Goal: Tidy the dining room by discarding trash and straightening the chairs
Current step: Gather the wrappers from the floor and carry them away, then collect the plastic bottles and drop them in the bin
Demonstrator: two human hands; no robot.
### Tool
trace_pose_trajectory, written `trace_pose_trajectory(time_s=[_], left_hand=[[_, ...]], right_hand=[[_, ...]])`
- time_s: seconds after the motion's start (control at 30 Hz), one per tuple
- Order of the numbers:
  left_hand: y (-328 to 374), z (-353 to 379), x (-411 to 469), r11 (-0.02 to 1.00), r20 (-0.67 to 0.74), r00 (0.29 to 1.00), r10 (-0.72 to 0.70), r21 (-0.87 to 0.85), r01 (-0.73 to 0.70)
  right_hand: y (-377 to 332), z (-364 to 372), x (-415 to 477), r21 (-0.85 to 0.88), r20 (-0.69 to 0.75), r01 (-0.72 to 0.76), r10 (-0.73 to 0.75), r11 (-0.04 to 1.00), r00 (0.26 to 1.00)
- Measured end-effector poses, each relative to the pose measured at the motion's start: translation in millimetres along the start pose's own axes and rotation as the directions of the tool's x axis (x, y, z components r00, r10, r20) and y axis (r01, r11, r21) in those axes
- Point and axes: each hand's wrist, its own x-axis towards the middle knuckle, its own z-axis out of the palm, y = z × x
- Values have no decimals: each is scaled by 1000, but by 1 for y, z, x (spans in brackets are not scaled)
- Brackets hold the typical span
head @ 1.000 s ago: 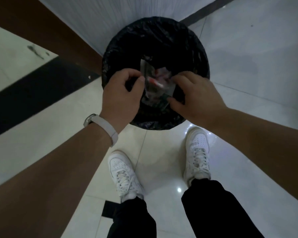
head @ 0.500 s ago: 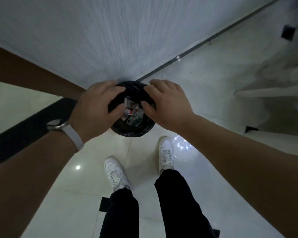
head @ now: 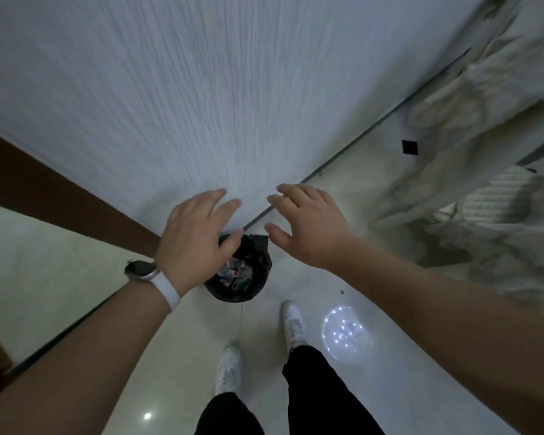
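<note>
Head view shows both hands with a loose grip: the left hand (head: 195, 233) and the right hand (head: 308, 227) have their fingers spread and hold nothing. They hang high over the bin (head: 259, 274), a round one lined with a black bag. It stands on the floor (head: 390, 387), close to the wall (head: 170, 105).

The trash (head: 233, 273), small crumpled wrappers, lies inside the bin. I think the hands are empty because the throwing-away part is done, so they have nothing to hold on to. The left hand hides part of the bin's rim from the camera.

A white watch (head: 140, 270) sits on the left wrist. 2 white shoes (head: 230, 368) stand near the bin.

On the right, well apart from the bin, is a big thing under white cloth (head: 484, 199). It may be a chair, but I cannot tell. The bin is close to the feet, so a step that way should go round it.
</note>
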Motion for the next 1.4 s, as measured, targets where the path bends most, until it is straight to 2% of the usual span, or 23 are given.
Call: trace_pose_trajectory(time_s=[0.17, 0.33, 0.47, 0.7, 0.8, 0.93, 1.07, 1.23, 1.4], left_hand=[[29, -59, -1, 985, -52, 984, 172, 7, -172], [60, -108, -9, 931, -108, 925, 365, 10, -366], [101, -130, -13, 865, -130, 859, 496, -11, -501], [210, -135, -31, 712, -113, 709, 697, -8, -702], [270, -128, -47, 613, -128, 610, 782, -17, -790], [371, -109, -81, 454, -81, 453, 888, -9, -891], [478, -87, -127, 313, -89, 317, 944, -55, -948], [611, -60, -198, 167, -82, 176, 981, -106, -980], [695, -35, -259, 32, -108, 49, 993, -152, -988]], right_hand=[[-37, -73, -40, -81, -14, -78, 77, 994, 997], [-68, -127, -97, -179, -22, -213, 212, 961, 977], [-74, -167, -140, -231, -42, -320, 319, 919, 947], [-62, -221, -244, -226, -206, -523, 484, 822, 850], [-54, -237, -306, -209, -298, -606, 540, 768, 787], [-43, -260, -413, -215, -422, -697, 579, 684, 698], [-37, -284, -536, -188, -489, -810, 662, 556, 568], [-39, -303, -683, -142, -509, -910, 760, 389, 404], [-46, -310, -778, -104, -521, -952, 800, 287, 298]])
